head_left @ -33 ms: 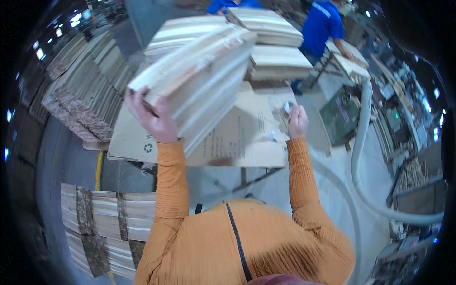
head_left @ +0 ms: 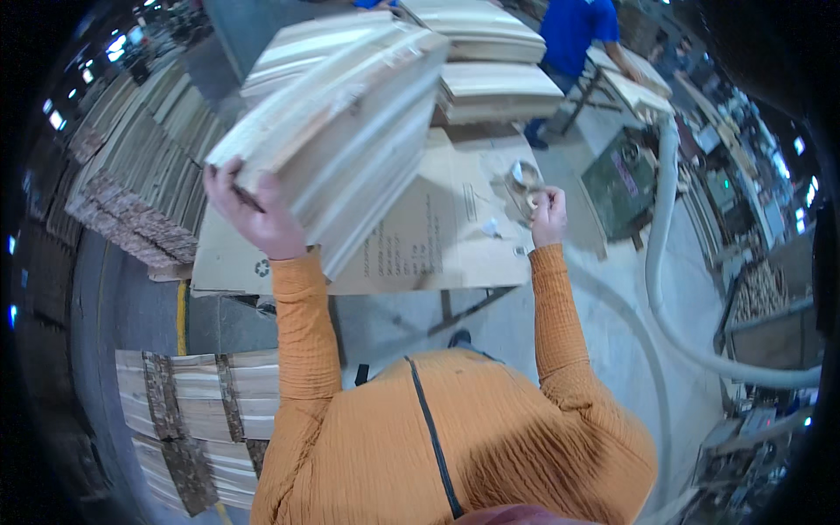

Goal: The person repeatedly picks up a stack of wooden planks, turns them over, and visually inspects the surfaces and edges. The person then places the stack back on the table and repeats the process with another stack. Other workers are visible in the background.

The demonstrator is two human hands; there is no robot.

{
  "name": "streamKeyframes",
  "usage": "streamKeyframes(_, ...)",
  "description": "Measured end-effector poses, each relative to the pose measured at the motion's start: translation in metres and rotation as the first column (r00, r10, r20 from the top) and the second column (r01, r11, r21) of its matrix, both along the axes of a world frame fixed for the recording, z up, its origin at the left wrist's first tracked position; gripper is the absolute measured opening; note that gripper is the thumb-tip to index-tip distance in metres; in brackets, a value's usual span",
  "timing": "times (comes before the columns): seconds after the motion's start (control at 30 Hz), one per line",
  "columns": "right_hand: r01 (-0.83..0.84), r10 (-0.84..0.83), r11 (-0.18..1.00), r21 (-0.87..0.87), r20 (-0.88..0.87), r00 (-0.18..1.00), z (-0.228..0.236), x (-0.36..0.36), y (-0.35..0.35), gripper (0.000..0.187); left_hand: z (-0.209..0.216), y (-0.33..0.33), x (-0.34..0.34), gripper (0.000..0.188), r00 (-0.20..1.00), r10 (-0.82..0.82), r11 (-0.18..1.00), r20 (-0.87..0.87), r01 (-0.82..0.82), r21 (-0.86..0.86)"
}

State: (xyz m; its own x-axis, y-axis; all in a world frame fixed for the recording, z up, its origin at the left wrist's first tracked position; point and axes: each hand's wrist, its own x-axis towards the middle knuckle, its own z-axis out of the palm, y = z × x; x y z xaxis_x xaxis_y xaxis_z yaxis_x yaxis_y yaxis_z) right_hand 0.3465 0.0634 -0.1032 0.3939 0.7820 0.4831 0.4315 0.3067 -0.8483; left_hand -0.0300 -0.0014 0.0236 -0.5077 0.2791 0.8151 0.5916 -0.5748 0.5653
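Observation:
My left hand (head_left: 262, 219) is closed round the lower left corner of a pale wooden panel (head_left: 372, 131), made of joined strips. The panel stands tilted up over a printed cardboard sheet (head_left: 442, 232) that covers the table. At the sheet's right edge is my right hand (head_left: 549, 219), its fingers pinched together on something small that I cannot make out. Just beyond these fingers lies a round, ring-like object (head_left: 524, 173), shiny inside. A small whitish scrap (head_left: 491, 228) sits on the cardboard to the left of my right hand.
Wooden panels (head_left: 499, 86) are stacked at the table's far side. Tall wood stacks (head_left: 144, 179) rise at the left, with more boards (head_left: 197, 398) lower down. A person in blue (head_left: 573, 39) works at the far right. A pale hose (head_left: 661, 227) curves across the right side.
The whole view has shifted a little. My left hand still grips the tilted panel, and the round object shows more clearly beyond my right hand.

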Motion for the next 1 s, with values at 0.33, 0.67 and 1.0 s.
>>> streamKeyframes(0.33,-0.162,0.138,0.914,-0.372,-0.09,0.986,-0.107,0.014,-0.029,0.049,-0.008,0.004,0.002,0.044,1.0,0.025,1.0,-0.012,-0.025,0.009)
streamKeyframes(0.67,-0.062,0.183,0.856,-0.513,0.189,0.965,-0.126,-0.02,0.01,0.036,-0.005,0.006,-0.003,0.042,1.0,0.019,0.999,0.016,-0.019,-0.027)
streamKeyframes(1.0,-0.475,0.492,0.845,-0.248,0.01,0.87,0.002,-0.024,0.023,0.023,-0.006,0.002,0.0,0.051,0.998,0.05,0.999,-0.049,-0.049,0.013)
